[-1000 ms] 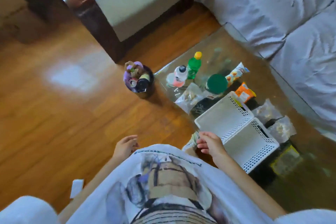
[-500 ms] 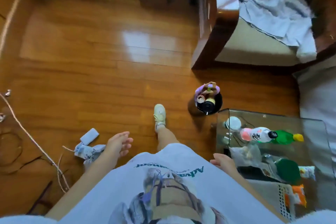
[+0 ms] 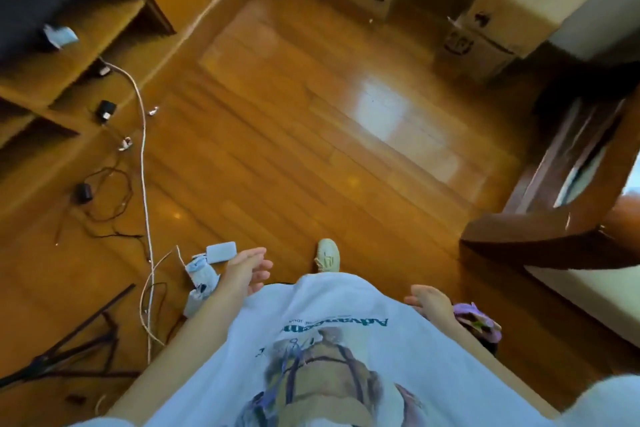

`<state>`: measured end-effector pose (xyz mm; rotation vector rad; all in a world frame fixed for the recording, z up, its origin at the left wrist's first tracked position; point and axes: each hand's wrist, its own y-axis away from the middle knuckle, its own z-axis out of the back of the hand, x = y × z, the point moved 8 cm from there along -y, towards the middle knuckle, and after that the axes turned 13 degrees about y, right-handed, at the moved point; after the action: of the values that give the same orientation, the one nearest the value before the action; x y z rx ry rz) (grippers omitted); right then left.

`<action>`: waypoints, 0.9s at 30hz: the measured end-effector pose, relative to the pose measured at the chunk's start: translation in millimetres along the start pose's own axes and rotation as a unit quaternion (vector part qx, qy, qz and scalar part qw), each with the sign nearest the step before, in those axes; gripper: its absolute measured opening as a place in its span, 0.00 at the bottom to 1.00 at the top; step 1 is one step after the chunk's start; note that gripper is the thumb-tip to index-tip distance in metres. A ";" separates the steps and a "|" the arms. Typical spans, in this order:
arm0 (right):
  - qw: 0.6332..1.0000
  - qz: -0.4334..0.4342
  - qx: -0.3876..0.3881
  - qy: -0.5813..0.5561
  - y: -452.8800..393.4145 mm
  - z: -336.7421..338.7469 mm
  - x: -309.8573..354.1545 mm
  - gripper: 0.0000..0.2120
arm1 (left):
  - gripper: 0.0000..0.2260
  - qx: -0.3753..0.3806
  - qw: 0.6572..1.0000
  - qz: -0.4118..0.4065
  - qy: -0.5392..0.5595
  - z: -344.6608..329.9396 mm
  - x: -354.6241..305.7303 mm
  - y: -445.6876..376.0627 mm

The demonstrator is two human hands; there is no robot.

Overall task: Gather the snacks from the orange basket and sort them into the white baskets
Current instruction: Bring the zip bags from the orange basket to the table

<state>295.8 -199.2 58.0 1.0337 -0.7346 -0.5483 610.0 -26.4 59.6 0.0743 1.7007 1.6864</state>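
Both hands hang loose and hold nothing, left hand (image 3: 247,270) at seven o'clock, right hand (image 3: 429,300) at five; no basket or snack shows, so neither is nearer.

Glossy wooden floor (image 3: 311,156); cardboard boxes (image 3: 485,35) beyond; possibly shelving (image 3: 69,55) left.

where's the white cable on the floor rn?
Head view, left side: the white cable runs along the wooden floor from the wooden shelf unit towards the person, ending in loops just left of the left hand.
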 end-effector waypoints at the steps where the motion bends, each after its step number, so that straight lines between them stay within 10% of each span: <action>1: 1.000 0.005 0.005 0.018 -8.1 -4.7 24.4 0.07 | 0.06 -0.014 1.000 0.003 0.024 3.9 -9.1 -4.6; 16: 0.956 0.161 0.110 0.218 -57.5 -154.4 367.7 0.07 | 0.10 -0.175 0.939 0.114 0.275 94.9 -81.5 -75.1; 27: 0.983 0.094 0.044 0.151 -88.5 -170.5 492.7 0.05 | 0.14 -0.113 0.964 0.060 0.231 50.4 -322.6 -176.2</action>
<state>736.6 -491.3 62.4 1.0873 -0.5832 -0.1912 950.1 -174.6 52.6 -0.3566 1.8426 2.0988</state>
